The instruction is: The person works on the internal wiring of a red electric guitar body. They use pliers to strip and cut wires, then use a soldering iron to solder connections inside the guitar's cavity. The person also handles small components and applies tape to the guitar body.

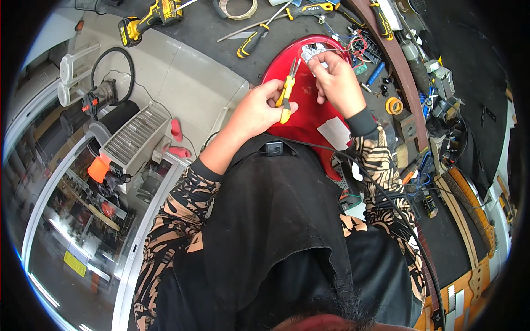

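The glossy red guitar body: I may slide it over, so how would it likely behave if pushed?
The red guitar body is probably stiff, given its broad, solid-looking shape. Its shiny finish may feel slippery. The coloured wires near its upper right edge could snag.

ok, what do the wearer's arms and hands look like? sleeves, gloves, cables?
No gloves on the left hand or right hand. The left sleeve and right sleeve carry a black-and-tan print, ending in plain black cuffs; the left one sits higher up the forearm. A black cable crosses the right sleeve.
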Available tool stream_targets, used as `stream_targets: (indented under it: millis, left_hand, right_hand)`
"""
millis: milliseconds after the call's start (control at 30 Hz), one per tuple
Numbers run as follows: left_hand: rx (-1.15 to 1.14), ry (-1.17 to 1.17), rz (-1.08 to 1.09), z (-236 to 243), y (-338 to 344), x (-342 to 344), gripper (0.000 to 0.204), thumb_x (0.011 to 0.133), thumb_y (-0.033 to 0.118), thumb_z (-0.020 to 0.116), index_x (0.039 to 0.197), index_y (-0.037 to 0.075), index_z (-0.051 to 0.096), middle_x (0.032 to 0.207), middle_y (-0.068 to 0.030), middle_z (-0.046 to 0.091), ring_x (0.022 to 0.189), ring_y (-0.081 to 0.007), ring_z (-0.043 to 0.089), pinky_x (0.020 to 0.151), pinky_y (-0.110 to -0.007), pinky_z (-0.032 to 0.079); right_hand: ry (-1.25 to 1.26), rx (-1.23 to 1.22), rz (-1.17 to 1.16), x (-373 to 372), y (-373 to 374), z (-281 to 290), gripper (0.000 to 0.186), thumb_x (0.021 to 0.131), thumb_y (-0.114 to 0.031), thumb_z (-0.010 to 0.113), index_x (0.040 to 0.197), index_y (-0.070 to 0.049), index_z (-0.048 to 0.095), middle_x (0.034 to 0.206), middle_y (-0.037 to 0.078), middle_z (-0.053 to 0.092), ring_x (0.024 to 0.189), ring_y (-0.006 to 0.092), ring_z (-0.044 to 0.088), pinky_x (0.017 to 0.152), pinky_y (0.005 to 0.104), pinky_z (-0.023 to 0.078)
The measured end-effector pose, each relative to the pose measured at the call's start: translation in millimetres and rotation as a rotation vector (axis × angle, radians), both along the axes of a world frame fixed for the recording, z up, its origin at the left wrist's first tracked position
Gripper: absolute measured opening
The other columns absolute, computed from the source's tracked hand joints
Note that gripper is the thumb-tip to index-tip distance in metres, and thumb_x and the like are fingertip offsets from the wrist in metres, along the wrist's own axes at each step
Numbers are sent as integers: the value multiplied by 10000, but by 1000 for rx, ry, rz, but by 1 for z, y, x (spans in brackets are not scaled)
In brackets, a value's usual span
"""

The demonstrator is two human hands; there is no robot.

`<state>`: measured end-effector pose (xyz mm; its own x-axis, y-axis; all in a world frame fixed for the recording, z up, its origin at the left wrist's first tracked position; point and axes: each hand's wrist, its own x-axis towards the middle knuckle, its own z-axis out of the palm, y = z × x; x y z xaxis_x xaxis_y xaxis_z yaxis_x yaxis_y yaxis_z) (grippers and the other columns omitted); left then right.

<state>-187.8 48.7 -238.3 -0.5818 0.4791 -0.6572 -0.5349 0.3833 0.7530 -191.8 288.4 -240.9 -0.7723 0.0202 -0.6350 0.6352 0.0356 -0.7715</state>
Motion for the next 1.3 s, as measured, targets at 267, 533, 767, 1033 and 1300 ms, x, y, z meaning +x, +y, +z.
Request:
stream_targets:
  millis: [267, 533, 767, 1033, 1300]
  left_hand:
    - [29, 7, -26, 4, 10, -2, 448, 992, 227, 919, 1305, -19, 711, 981, 38, 699, 832, -29, 579, 781, -240, 508]
    - [21, 26, -23, 6, 11, 2, 458, 993, 232, 919, 1298, -45, 718, 951, 45, 685, 818, -24, 576, 765, -237, 506]
    - [3, 21, -44, 9, 13, 3, 454, 1000, 230, 913, 1305, -45, 720, 896, 59, 657, 782, -18, 560, 731, -234, 488]
    - [33, 31, -16, 9, 17, 7, 413, 1009, 217, 892, 1288, -33, 717, 855, 54, 648, 758, -26, 562, 705, -250, 474]
    - [9, 36, -38, 9, 17, 8, 372, 1008, 231, 885, 1231, -8, 708, 836, 25, 657, 739, -53, 576, 699, -286, 498]
  right_hand:
    - [13, -42, -75, 13, -13, 14, 272, 1173, -256, 661, 1207, 13, 679, 676, -21, 610, 466, 69, 529, 443, 276, 431]
    - [4, -30, -70, 16, -15, 15, 289, 1184, -261, 639, 1226, 21, 682, 661, -15, 611, 468, 71, 536, 456, 270, 423]
    - [-19, -81, -116, 20, -18, 14, 290, 1188, -266, 641, 1229, 19, 679, 660, -18, 608, 465, 72, 524, 457, 270, 408]
    - [-12, -144, -207, 25, -25, 9, 297, 1193, -298, 652, 1188, -2, 678, 620, -37, 565, 461, 67, 494, 458, 260, 383]
    - [4, -159, -224, 27, -27, 6, 280, 1189, -268, 650, 1188, 10, 684, 641, -28, 582, 467, 66, 503, 456, 262, 397]
